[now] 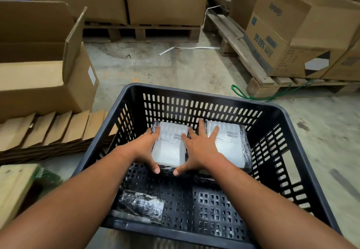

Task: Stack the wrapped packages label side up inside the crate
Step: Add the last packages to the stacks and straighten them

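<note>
A black slotted plastic crate [196, 95] stands on the floor in front of me. At its far side lie two black-wrapped packages with white labels facing up. My left hand [146, 147] and my right hand [196, 147] clasp the left package [168, 149] by its two sides, thumbs at its near edge. The fingers of my right hand reach over the edge of the right package [231, 147]. A third wrapped package [142, 206] lies dark side up at the crate's near left. Another dark package [206, 178] peeks out under my right forearm.
An open cardboard box [44, 77] and flattened cartons [52, 130] sit left of the crate. Pallets [259, 81] loaded with cardboard boxes stand behind and to the right. A green strap [239, 93] lies on the concrete floor. A wooden block [13, 188] is near my left arm.
</note>
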